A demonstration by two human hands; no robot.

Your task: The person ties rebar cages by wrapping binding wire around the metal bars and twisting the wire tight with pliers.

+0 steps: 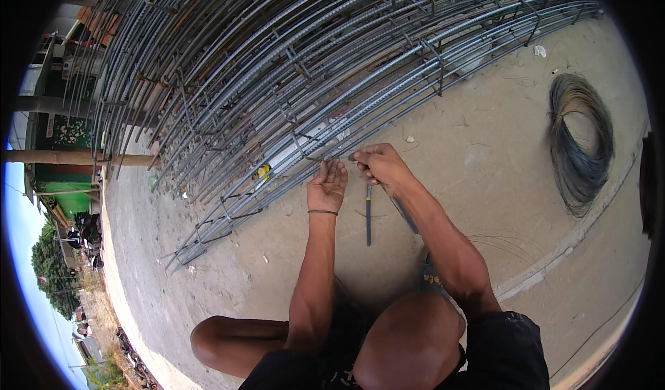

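Note:
Long steel rebar cages lie diagonally before me. At the lower edge of the nearest one is my left hand, palm up, fingers curled close to a stirrup; whether it pinches a thin wire is too small to tell. Just right of it, my right hand grips a pair of pincers near the head. Their dark handles spread apart below the hand, one with a yellow band and the other beside my forearm. A little gap separates the two hands.
A coil of thin tie wire rests on the concrete floor at right. Loose wires lie by my right forearm. Several more rebars fill the upper left, above a wooden pole. A yellow object sits among the bars.

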